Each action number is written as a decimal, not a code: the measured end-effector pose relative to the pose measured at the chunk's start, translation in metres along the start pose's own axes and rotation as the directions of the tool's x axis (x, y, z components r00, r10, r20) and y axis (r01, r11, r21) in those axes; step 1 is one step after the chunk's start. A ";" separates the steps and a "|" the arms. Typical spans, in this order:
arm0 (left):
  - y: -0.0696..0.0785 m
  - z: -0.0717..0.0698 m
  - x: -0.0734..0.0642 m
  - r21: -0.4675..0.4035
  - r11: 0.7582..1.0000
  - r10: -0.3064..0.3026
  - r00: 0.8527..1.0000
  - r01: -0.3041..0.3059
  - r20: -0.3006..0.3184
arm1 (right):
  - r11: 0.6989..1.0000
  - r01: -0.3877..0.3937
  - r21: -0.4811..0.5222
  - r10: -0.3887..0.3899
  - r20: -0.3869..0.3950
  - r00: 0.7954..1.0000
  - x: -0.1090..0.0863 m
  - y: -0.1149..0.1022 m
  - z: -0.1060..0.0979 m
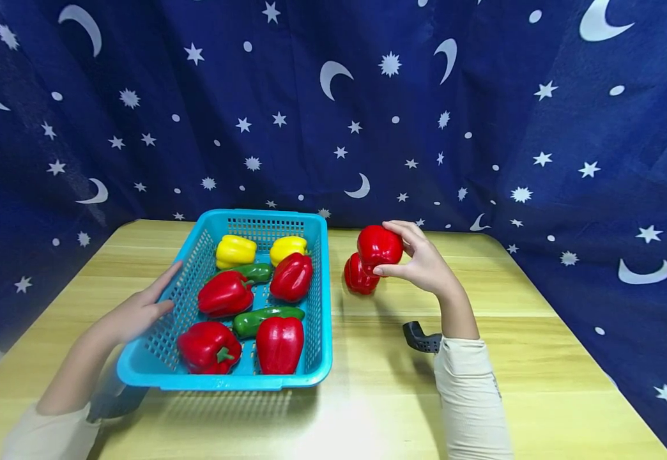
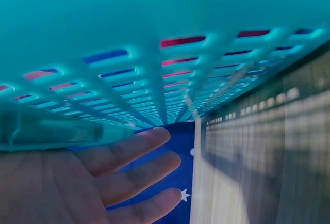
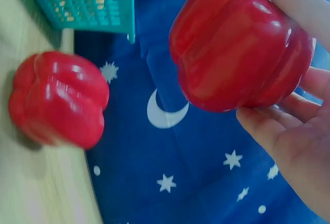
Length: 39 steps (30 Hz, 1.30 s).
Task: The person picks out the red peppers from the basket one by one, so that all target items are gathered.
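Observation:
My right hand [image 1: 425, 265] holds a glossy red bell pepper [image 1: 379, 246] above the table, thumb and fingers on its sides. Just behind and below it, a second red bell pepper [image 1: 359, 276] rests on the tabletop; the right wrist view shows the two apart. On the left, my left hand [image 1: 132, 317] is at the side of a blue plastic basket [image 1: 224, 382], its fingers fairly straight along the outer wall in the left wrist view. Inside lie several red bell peppers [image 1: 292, 278], two yellow bell peppers [image 1: 236, 252] and two green cucumbers [image 1: 267, 321].
The wooden table [image 1: 540, 383] reaches back to a dark blue curtain [image 1: 287, 96] with moons and stars. A black curved piece [image 1: 421, 338] sticks out beside the right wrist.

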<state>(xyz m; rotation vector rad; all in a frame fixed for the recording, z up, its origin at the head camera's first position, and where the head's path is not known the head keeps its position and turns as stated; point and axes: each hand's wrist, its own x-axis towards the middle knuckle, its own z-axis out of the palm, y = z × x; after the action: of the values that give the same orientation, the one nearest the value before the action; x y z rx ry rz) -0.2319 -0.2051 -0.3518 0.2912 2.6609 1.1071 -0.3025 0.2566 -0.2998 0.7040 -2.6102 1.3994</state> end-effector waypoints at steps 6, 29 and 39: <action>0.002 -0.001 0.000 0.003 1.000 -0.007 1.000 0.007 0.000 | 1.000 -0.014 0.003 0.014 -0.045 0.999 -0.003 0.010 -0.011; 0.002 0.000 -0.001 -0.036 0.999 -0.033 0.999 0.034 0.010 | 0.990 -0.139 -0.023 0.136 -0.104 0.985 -0.002 0.056 -0.025; 0.001 -0.001 0.000 -0.011 1.000 0.014 1.000 -0.014 -0.002 | 0.982 -0.174 -0.075 0.167 -0.088 0.982 -0.001 0.077 -0.020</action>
<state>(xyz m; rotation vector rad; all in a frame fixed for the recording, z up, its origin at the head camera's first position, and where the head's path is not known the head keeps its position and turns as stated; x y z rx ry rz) -0.2319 -0.2047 -0.3505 0.3070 2.6574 1.1255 -0.3382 0.3099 -0.3474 0.4126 -2.7004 1.3222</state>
